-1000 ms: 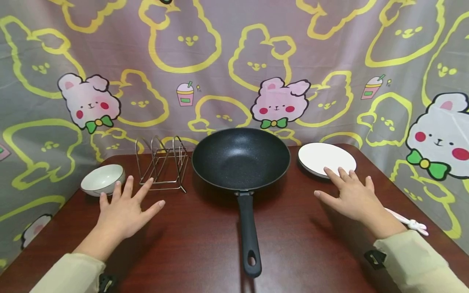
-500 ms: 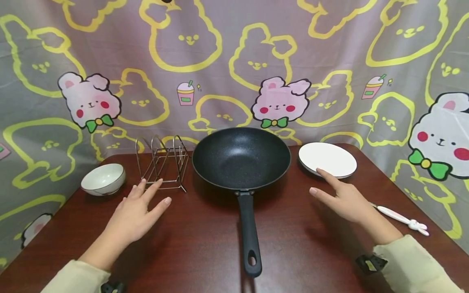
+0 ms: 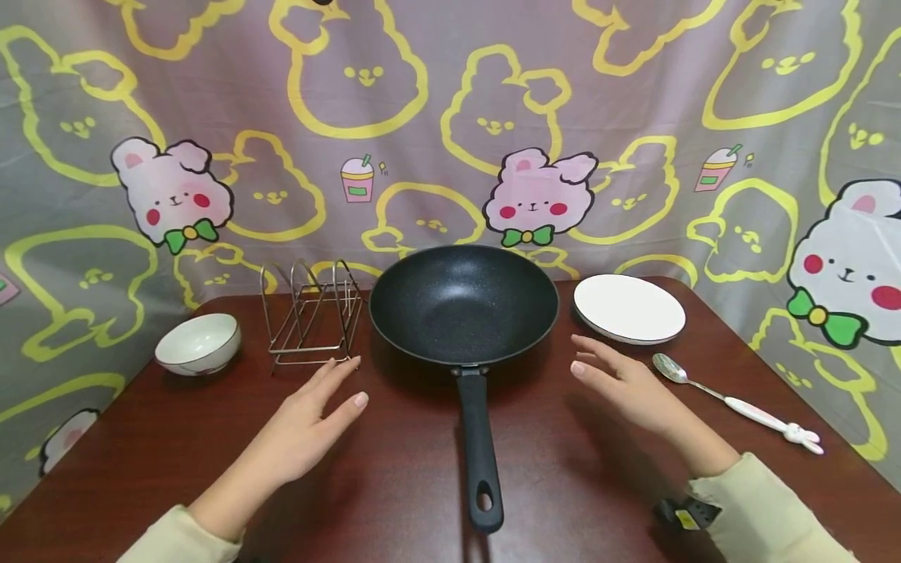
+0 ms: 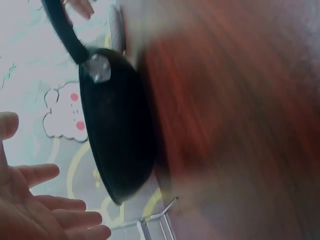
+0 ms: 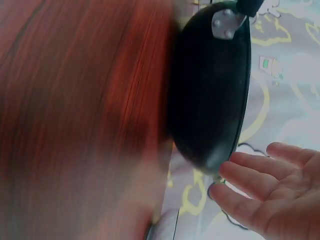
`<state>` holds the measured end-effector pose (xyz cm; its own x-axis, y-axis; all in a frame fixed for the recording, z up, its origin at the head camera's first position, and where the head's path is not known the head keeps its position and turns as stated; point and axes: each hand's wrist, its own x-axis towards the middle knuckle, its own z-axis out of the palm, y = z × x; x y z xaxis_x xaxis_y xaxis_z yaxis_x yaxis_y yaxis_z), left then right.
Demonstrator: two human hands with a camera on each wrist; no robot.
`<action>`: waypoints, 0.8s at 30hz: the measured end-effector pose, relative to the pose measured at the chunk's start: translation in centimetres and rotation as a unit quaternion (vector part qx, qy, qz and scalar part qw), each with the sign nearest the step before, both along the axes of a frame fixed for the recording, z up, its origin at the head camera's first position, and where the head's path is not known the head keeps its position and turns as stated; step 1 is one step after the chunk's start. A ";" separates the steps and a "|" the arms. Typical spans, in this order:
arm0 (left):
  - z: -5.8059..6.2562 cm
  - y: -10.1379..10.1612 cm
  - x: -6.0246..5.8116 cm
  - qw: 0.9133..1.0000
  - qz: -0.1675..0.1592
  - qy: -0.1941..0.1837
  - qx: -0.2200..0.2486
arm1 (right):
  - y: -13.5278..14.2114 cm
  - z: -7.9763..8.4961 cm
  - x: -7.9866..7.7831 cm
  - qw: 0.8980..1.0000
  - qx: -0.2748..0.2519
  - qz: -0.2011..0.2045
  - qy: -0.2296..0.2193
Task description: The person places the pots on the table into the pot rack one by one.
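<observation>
A black wok (image 3: 464,305) stands mid-table, its long handle (image 3: 480,446) pointing toward me. To the left of the handle my left hand (image 3: 299,430) hovers above the table, fingers extended and holding nothing, near the front of a wire rack (image 3: 310,349). On the other side my right hand (image 3: 629,387) is also in the air, fingers loosely straight, below a white plate (image 3: 629,309). Both wrist views show the wok's dark outer side, (image 4: 117,130) apart from the left fingers. In the right wrist view the fingertips overlap the wok's edge; contact cannot be told.
A white bowl (image 3: 199,344) sits at the table's left edge. Toward the right edge lies a spoon (image 3: 735,403) with a white rabbit-shaped handle end. A patterned curtain (image 3: 422,94) encloses the back and sides of the brown table (image 3: 394,485).
Both hands have moved inward toward the wok, the left going right and the right going left. The right hand has left the plate's edge, and the whole spoon has come into view.
</observation>
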<state>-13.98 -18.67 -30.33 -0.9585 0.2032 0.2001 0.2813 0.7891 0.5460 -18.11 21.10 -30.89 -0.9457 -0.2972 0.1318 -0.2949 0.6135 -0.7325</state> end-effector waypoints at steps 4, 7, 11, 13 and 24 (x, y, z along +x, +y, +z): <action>-0.5 0.9 0.3 1.000 -0.016 0.000 0.017 | -0.7 0.0 0.1 1.000 -0.012 0.009 -0.022; -0.6 1.6 0.6 0.999 -0.027 -0.012 0.039 | -1.3 -0.2 0.1 0.998 -0.028 0.021 -0.042; -0.6 2.6 1.1 0.996 -0.039 -0.036 0.071 | -2.2 -0.6 0.2 0.997 -0.037 0.036 -0.053; -0.7 3.1 1.4 0.995 -0.043 -0.047 0.082 | -2.8 -0.7 0.3 0.997 -0.036 0.038 -0.052; -1.1 5.7 2.6 0.985 -0.080 -0.079 0.130 | -6.2 -1.7 0.5 0.979 -0.156 0.041 -0.128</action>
